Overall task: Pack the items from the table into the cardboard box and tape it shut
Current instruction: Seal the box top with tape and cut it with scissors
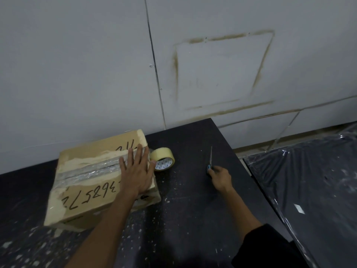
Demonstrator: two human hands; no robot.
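A closed cardboard box (87, 182) with handwritten numbers lies on the dark table (189, 206), with a strip of clear tape (87, 172) along its middle seam. My left hand (136, 171) presses flat on the right end of the box top, fingers straight over the tape. Just right of the box stands a roll of yellowish tape (163, 159), touching my thumb tip. My right hand (220, 177) grips the blue handle of scissors (210, 157), whose blades point away from me, low over the table.
The table is speckled with white paint flecks and ends at a grey wall (96, 74) behind the box. To the right lies a dark surface covered in plastic sheeting (309, 190).
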